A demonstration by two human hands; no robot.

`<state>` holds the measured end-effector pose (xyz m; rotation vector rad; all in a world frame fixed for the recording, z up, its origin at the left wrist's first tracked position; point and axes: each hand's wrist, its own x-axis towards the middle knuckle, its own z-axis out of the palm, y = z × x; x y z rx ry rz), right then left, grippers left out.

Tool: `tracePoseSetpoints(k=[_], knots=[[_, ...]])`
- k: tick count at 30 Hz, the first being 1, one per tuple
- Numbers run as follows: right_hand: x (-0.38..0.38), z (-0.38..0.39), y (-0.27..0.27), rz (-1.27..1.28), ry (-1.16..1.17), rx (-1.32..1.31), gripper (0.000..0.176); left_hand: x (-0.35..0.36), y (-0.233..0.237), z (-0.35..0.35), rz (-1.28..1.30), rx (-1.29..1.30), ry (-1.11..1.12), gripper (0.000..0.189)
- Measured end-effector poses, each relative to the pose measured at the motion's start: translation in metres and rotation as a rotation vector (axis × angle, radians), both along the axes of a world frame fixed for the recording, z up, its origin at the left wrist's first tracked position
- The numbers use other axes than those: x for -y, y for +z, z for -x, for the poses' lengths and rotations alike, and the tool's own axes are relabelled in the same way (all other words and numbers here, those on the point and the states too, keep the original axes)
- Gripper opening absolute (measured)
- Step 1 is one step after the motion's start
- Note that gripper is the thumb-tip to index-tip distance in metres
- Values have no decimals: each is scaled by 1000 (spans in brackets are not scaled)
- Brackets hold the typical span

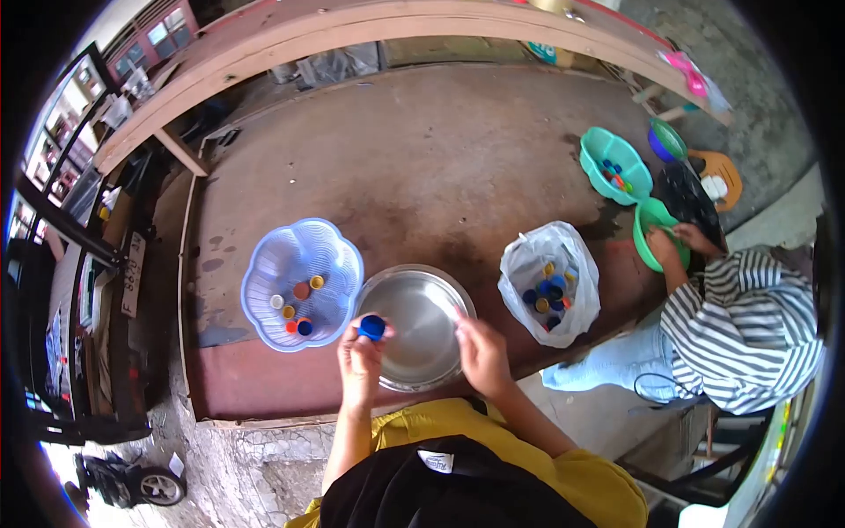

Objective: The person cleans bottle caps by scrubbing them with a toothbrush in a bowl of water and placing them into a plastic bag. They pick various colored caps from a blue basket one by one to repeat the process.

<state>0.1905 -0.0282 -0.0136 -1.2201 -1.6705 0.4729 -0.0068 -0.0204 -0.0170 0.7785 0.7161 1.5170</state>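
Note:
My left hand (361, 356) holds a blue bottle cap (371, 327) above the left rim of a round metal bowl (421, 308). My right hand (480, 352) is over the bowl's right rim, its fingers bent together; whatever they hold, if anything, is too small to make out. To the left, a light blue plastic basket (264, 255) has several caps inside, among them a brown cap (302, 289). On the right, a white plastic bag (576, 260) stands open around several blue and yellow caps.
At the right, a person in a striped top (748, 326) has both hands at a green bowl (650, 220). Beyond it lie a mint green basket (594, 158) with caps and a black bag (691, 194). A wooden beam (422, 25) crosses the tabletop's far side.

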Motion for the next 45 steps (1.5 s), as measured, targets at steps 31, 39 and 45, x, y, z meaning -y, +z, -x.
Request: tracePoseSetpoints(k=[31,39,45], knots=[[-82,-232,-87,433,-753,769,24,2,-26,61,16,-1064,357,73],[-24,-91,-52,237,-415,-247,17,8,-11,3,-90,-885,53,48],[13,4,-16,506,-25,-584,36,1,8,-32,-458,-1100,-108,43]])
